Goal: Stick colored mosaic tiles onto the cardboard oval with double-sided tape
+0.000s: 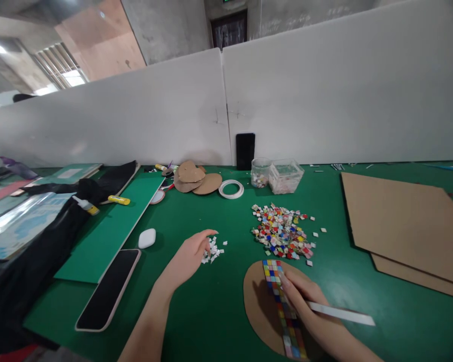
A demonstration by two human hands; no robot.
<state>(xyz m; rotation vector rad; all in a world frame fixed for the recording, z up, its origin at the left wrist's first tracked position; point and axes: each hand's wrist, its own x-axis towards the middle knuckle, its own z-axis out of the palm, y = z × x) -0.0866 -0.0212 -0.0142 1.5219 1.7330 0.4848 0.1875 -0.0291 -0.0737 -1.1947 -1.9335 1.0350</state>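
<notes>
A round cardboard piece (254, 296) lies at the front, with a band of coloured mosaic tiles (287, 317) running down it. My right hand (305, 301) rests over this band, fingertips at the tiles near its upper end. It grips a flat white strip (343, 312) that sticks out to the right between thumb and fingers. To the left, my left hand (191, 256) hovers at a small heap of white scraps (213, 250), its index finger stretched out and the others bent down. Beyond the cardboard lies a loose pile of coloured mosaic tiles (281, 231).
A phone (109, 291) and a white case (147, 238) lie left, beside a green board (109, 236). Behind are cardboard discs (207, 184), a tape roll (231, 189), clear containers (286, 177) and an upright phone (245, 152). Cardboard sheets (403, 221) lie right; a white partition (324, 95) stands behind.
</notes>
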